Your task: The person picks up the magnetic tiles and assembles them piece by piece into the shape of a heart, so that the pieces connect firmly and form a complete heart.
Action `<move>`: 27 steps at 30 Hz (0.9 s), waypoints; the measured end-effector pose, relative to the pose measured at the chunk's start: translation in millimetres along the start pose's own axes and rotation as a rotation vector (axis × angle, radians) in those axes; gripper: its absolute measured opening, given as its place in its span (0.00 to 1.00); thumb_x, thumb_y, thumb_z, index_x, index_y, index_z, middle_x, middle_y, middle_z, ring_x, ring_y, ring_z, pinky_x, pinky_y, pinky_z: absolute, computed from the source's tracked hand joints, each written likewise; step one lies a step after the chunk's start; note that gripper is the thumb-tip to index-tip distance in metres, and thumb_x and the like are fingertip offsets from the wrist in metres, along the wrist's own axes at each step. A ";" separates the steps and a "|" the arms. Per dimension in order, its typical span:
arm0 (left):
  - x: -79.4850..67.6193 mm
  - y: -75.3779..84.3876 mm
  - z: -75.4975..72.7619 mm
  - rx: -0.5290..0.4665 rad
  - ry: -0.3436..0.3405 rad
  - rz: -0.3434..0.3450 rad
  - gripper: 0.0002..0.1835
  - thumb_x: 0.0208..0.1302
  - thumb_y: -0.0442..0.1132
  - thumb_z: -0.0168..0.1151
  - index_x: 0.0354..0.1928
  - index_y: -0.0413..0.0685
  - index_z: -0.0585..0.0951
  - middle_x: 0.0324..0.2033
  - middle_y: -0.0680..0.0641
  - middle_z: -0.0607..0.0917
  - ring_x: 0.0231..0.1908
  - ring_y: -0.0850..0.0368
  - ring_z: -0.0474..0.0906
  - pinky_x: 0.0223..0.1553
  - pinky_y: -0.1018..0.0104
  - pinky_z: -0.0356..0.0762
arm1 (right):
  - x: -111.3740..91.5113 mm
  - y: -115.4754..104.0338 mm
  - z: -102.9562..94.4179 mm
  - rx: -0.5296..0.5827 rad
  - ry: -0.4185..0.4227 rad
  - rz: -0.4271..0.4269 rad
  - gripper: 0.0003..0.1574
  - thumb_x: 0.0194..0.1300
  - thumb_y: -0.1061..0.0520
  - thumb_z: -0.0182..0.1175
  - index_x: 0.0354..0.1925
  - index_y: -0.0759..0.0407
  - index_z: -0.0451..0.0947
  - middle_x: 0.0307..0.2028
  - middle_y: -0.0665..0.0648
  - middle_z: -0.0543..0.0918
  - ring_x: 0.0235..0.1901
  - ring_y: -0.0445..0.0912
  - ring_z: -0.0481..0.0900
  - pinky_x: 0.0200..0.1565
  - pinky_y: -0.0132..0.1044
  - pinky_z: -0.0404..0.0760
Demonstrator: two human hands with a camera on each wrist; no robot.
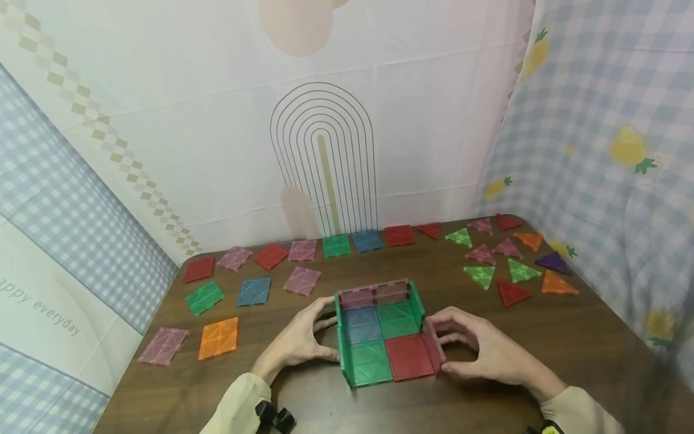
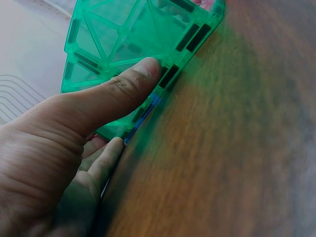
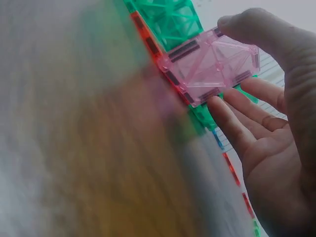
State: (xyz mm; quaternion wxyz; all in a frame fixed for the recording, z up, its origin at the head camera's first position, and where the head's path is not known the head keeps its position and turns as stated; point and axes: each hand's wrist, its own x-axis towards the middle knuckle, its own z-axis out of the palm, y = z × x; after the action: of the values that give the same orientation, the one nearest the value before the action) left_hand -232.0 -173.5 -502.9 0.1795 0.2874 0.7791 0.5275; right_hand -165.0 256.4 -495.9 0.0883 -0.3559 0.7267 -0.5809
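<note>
Between the person's two hands, a low box (image 1: 386, 341) of see-through tiles sits on the brown counter (image 1: 352, 411). The left grip (image 1: 297, 339) — thumb and fingers well apart — rests against its green left wall (image 2: 116, 34), while the right grip (image 1: 484, 349) is clamped across the edges of a pink tile (image 3: 212, 69) standing at its right front. Beyond, square tiles (image 1: 218, 337) lie mostly leftward, triangular tiles (image 1: 512, 292) rightward.

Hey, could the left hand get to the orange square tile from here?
Probably yes: only tabletop shows between the left hand and the orange square tile, though it would first have to leave the green wall it touches.
</note>
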 end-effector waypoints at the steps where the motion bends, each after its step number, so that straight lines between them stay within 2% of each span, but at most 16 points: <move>1: 0.3 0.7 -0.2 0.000 -0.001 0.000 0.64 0.56 0.34 0.90 0.88 0.46 0.56 0.86 0.38 0.58 0.78 0.35 0.72 0.68 0.61 0.82 | 0.1 0.3 0.3 -0.009 0.002 0.000 0.44 0.70 0.69 0.75 0.77 0.64 0.68 0.72 0.71 0.75 0.70 0.53 0.80 0.64 0.45 0.87; 6: 1.8 2.2 -0.6 0.010 -0.007 0.010 0.67 0.53 0.34 0.91 0.88 0.45 0.56 0.85 0.38 0.60 0.78 0.36 0.73 0.69 0.60 0.81 | 0.3 3.2 1.2 -0.070 0.032 0.045 0.46 0.68 0.63 0.80 0.76 0.56 0.68 0.70 0.66 0.76 0.67 0.50 0.82 0.61 0.43 0.87; 12: 6.6 2.2 4.5 0.016 -0.018 0.030 0.69 0.50 0.30 0.92 0.88 0.43 0.55 0.83 0.36 0.64 0.77 0.33 0.73 0.66 0.61 0.83 | -2.7 8.9 0.8 -0.093 0.030 0.087 0.67 0.66 0.61 0.82 0.88 0.54 0.52 0.82 0.67 0.64 0.75 0.44 0.74 0.66 0.40 0.84; 15: 12.6 2.5 9.5 0.016 -0.033 0.053 0.68 0.51 0.27 0.90 0.89 0.41 0.54 0.83 0.34 0.64 0.77 0.31 0.71 0.66 0.61 0.84 | -4.5 8.7 0.4 -0.079 0.013 0.109 0.72 0.66 0.61 0.82 0.91 0.51 0.45 0.85 0.68 0.59 0.78 0.47 0.72 0.68 0.37 0.82; 20: 27.0 3.6 16.2 0.032 -0.069 0.087 0.68 0.56 0.28 0.88 0.90 0.40 0.50 0.85 0.34 0.59 0.79 0.31 0.68 0.68 0.60 0.81 | -6.9 8.3 -4.9 -0.108 0.020 0.129 0.75 0.66 0.59 0.82 0.92 0.50 0.42 0.88 0.65 0.52 0.81 0.58 0.67 0.71 0.34 0.79; 27: 55.6 5.7 22.8 0.060 -0.087 0.088 0.69 0.58 0.25 0.84 0.91 0.47 0.45 0.87 0.36 0.55 0.81 0.37 0.65 0.71 0.60 0.78 | -10.2 10.1 -18.4 -0.130 0.059 0.191 0.77 0.67 0.57 0.82 0.92 0.45 0.38 0.88 0.65 0.48 0.81 0.68 0.63 0.70 0.30 0.78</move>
State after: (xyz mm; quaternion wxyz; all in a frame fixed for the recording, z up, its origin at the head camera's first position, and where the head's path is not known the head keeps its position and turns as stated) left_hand -260.0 -120.1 -505.0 0.1811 0.3492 0.7728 0.4981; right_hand -171.7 277.9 -502.2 0.0987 -0.2728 0.7958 -0.5316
